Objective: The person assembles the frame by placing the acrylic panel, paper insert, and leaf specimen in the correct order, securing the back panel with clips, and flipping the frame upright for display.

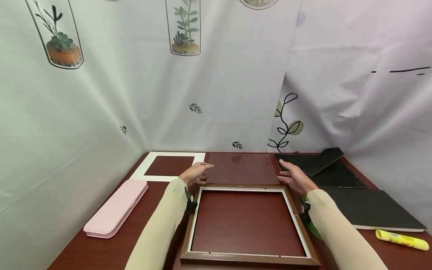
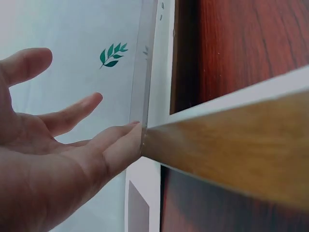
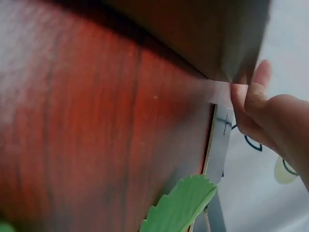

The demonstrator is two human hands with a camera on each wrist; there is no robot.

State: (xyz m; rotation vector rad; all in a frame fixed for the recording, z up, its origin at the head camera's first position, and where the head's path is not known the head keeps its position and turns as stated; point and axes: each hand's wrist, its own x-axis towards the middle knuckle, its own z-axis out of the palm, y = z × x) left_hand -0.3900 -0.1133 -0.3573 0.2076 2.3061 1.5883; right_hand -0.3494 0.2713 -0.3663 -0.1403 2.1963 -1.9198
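Observation:
My left hand (image 1: 197,173) reaches over the far left corner of a brown picture frame (image 1: 250,258) with a white inner edge. In the left wrist view its fingers (image 2: 72,113) are spread, the lower ones at the frame's corner and the edge of a clear sheet (image 1: 241,168). That sheet lies flat just behind the frame. My right hand (image 1: 294,176) is at the sheet's right side, thumb raised and fingers extended. Its fingertips are partly hidden behind the frame in the right wrist view; whether they touch the sheet I cannot tell. Neither hand holds anything.
A white mat border (image 1: 140,173) lies back left, a pink case (image 1: 116,208) in front of it. On the right are a black backing board with stand (image 1: 347,176), a dark flat book-like item (image 1: 378,208) and a yellow glue stick (image 1: 401,240). A green leaf (image 3: 181,205) lies beside the frame.

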